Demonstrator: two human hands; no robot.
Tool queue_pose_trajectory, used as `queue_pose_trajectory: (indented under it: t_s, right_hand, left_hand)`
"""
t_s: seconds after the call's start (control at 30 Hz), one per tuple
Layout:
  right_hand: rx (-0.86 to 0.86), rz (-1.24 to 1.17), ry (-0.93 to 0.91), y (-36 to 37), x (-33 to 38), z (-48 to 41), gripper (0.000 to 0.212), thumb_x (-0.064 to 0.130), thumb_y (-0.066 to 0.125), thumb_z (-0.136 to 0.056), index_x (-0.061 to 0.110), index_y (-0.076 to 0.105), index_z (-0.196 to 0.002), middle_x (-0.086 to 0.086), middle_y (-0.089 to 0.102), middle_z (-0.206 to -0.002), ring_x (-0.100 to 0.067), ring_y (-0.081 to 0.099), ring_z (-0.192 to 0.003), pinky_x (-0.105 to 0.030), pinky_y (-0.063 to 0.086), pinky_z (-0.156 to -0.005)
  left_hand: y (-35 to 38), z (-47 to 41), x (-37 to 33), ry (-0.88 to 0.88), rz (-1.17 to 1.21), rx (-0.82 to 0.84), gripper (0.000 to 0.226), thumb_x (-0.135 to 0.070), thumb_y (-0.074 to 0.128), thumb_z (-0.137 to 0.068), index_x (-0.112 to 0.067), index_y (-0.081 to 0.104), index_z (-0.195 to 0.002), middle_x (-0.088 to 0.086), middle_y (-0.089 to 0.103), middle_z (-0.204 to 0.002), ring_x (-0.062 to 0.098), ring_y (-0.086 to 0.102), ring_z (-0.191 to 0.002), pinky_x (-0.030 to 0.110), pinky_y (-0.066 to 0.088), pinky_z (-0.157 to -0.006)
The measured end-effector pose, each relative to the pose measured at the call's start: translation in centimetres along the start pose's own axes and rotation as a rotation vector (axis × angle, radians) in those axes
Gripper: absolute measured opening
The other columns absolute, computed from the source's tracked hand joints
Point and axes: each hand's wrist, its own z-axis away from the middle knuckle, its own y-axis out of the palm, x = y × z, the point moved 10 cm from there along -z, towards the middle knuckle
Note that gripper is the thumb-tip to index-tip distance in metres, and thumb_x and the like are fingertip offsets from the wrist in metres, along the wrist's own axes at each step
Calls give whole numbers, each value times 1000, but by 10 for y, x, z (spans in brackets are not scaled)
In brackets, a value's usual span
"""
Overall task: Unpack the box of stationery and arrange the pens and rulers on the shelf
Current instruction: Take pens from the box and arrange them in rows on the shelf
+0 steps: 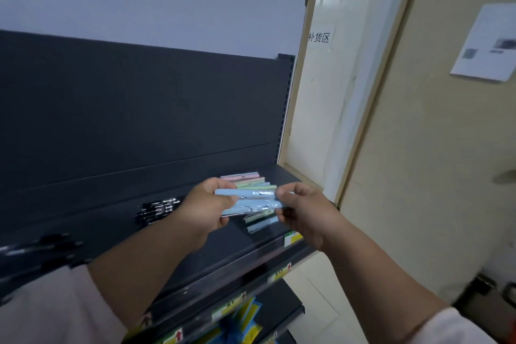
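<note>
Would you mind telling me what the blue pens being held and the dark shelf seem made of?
Blue pens: likely matte pastel plastic inside clear glossy film, which glints. Shelf: probably painted metal, dark matte grey; its slotted upright suggests steel racking.

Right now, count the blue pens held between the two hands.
2. The upper blue pen and the lower blue pen both span from the left hand to the right hand; fingers may hide more.
</note>
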Motion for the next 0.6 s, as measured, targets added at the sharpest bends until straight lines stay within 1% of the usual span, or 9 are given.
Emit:
queue_pose_trajectory:
  t_s: [0.1, 0.17, 0.23, 0.27, 0.3, 0.37, 0.43, 0.5, 0.6]
  right_hand:
    - [6, 30, 43, -8, -8, -31, 5, 13, 59, -94, 9, 61, -90, -13, 59, -90, -20, 59, -70, -23, 53, -60]
    - [17, 76, 53, -14, -12, -57, 3, 10, 59, -93, 8, 60, -90, -15, 59, -93, -21, 59, -73, -25, 54, -62]
    - [34, 129, 44, -19, -12, -86, 2, 7, 59, -92, 9, 60, -91, -15, 58, -93, -18, 59, -66, -25, 52, -59]
    - [40, 151, 42, -22, -12, -101, 3, 6, 59, -92, 9, 60, -91, -14, 58, -91, -17, 59, -62, -24, 51, -56]
    - [43, 172, 43, -25, -13, -117, 5, 5, 60, -92, 9, 60, -91, -14, 58, -90, -16, 58, -60, -24, 50, -54]
    - [58, 198, 52, -28, -15, -149, 6, 5, 60, -91, 11, 61, -91, -12, 59, -88, -16, 58, -63, -25, 50, -54]
    - [102, 219, 69, -27, -17, -183, 7, 5, 60, -91, 12, 62, -90, -11, 61, -87, -17, 60, -65, -25, 51, -55]
    - [146, 235, 82, -25, -19, -215, 9, 4, 59, -91, 12, 63, -90, -12, 61, -90, -19, 61, -69, -25, 51, -53]
    - [201, 271, 72, -21, -17, -255, 12, 1, 56, -92, 12, 62, -89, -12, 60, -88, -19, 60, -71, -24, 50, -51]
  left_hand:
    - [0, -24, 3, 8, -48, -39, 12, -5, 60, -89, -16, 63, -92, 9, 59, -98, 20, 53, -84, 26, 47, -60]
    - [2, -40, 5, 15, -68, -53, 12, -6, 62, -88, -17, 63, -91, 9, 60, -96, 20, 55, -79, 28, 49, -63]
    - [3, -59, 10, -4, -78, -68, 13, -6, 63, -87, -18, 64, -93, 9, 61, -91, 19, 54, -70, 32, 49, -70]
    - [4, -68, 13, -19, -74, -80, 15, -5, 63, -86, -17, 63, -94, 10, 61, -88, 18, 53, -65, 32, 48, -69]
    - [5, -78, 16, -35, -69, -99, 16, -3, 62, -86, -16, 63, -96, 10, 62, -85, 17, 51, -61, 30, 46, -65]
    - [6, -98, 20, -59, -63, -153, 16, 0, 61, -86, -13, 62, -96, 9, 61, -80, 16, 50, -56, 24, 43, -54]
    - [6, -120, 19, -68, -62, -219, 16, 2, 61, -86, -11, 61, -96, 9, 61, -80, 16, 51, -55, 23, 42, -49]
    - [4, -143, 20, -72, -82, -291, 15, 1, 62, -86, -13, 61, -93, 10, 60, -84, 17, 52, -59, 26, 46, -53]
    - [1, -175, 22, -78, -112, -381, 15, 0, 62, -87, -15, 59, -89, 10, 61, -88, 20, 56, -69, 34, 52, -69]
